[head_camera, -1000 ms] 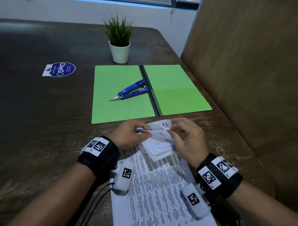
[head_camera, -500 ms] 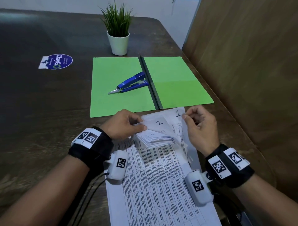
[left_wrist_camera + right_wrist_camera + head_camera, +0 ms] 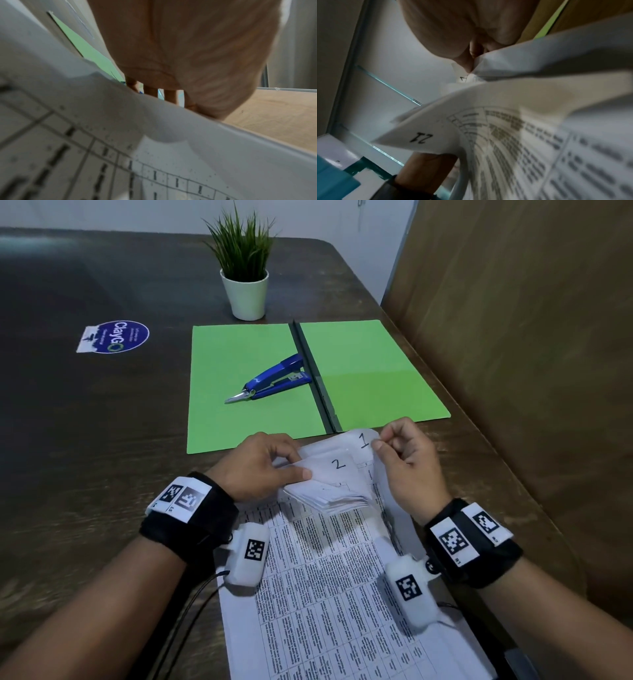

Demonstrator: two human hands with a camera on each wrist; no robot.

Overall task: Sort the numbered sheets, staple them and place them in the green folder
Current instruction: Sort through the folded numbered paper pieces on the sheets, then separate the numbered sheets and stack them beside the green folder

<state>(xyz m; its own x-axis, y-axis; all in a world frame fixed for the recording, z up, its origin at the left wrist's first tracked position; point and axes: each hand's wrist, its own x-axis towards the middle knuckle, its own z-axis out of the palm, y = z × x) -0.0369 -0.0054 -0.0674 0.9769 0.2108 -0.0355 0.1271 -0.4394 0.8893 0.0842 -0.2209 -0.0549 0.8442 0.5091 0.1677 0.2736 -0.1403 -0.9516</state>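
Our left hand point(image 3: 260, 465) pinches the fanned corners of the white printed, hand-numbered sheets point(image 3: 329, 494), the one marked 2 on top; our right hand point(image 3: 409, 465), fingers curled, pinches the corner of the sheet marked 1 point(image 3: 363, 440), lifted just beside the fan. Beyond both hands the open flat green folder point(image 3: 370, 371) lies on the dark wooden counter point(image 3: 85, 422); the blue metal stapler point(image 3: 274, 378) rests on its left leaf.
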